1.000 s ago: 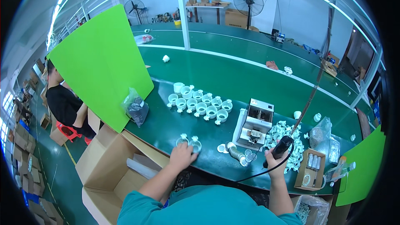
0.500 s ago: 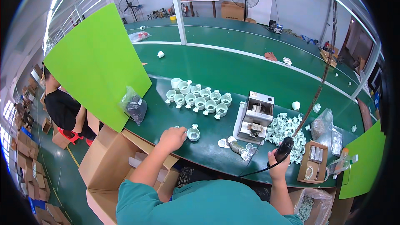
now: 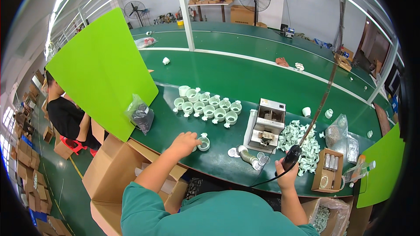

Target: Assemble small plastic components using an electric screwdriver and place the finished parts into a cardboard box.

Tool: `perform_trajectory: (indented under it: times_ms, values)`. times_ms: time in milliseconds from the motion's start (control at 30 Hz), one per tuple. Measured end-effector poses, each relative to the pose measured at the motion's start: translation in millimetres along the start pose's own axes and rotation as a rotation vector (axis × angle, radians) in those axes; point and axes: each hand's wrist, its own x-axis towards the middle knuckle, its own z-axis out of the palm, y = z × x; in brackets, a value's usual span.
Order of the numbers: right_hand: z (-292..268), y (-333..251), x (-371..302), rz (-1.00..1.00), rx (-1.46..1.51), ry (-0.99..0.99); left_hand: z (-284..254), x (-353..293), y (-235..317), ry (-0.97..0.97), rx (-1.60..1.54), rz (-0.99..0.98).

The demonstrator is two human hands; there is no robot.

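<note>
My left hand (image 3: pixel 184 145) is closed over a small pale green cup (image 3: pixel 194 149), mostly hidden beneath the fingers. Right beside it stands another pale cup (image 3: pixel 204 143) with a side tab and a see-through centre. In my right hand (image 3: pixel 286 178) is a black electric screwdriver (image 3: pixel 292 157), tilted, hanging from a long coil spring (image 3: pixel 326 91). Farther back, several matching cups (image 3: pixel 208 112) stand in rows. Between my hands lies a line of thin round discs (image 3: pixel 247 155), some silvery and some white.
A metal fixture (image 3: pixel 267 126) stands right of the cups, with a heap of pale plastic parts (image 3: pixel 302 142) beside it. Farther right sits a cardboard box of tubes (image 3: pixel 324 183). Green panels (image 3: pixel 103 70) flank the bench; an open carton (image 3: pixel 107 170) is at left. A person (image 3: pixel 65 116) sits beyond.
My left hand has moved slightly right, closer to the cup with the see-through centre. The right hand and screwdriver have shifted a little left. The view has shifted slightly.
</note>
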Motion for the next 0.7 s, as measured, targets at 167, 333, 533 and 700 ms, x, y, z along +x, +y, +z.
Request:
perform_trajectory:
  times_ms: [167,333,533,700]
  values:
    - [-2.7,0.9,-5.6,0.021,-0.023,0.002,6.8,9.6,-3.9,-0.019,0.131,0.101]
    - [-10.8,6.7,-6.5,0.051,-0.037,-0.007,6.8,11.3,-4.2,-0.011,0.131,0.091]
    - [-12.1,13.7,-8.7,0.068,-0.004,0.012,12.6,0.8,29.5,0.175,-0.081,-0.269]
    - [-2.7,9.8,-6.4,0.071,-0.001,0.0,21.3,0.9,58.7,0.222,-0.165,-0.416]
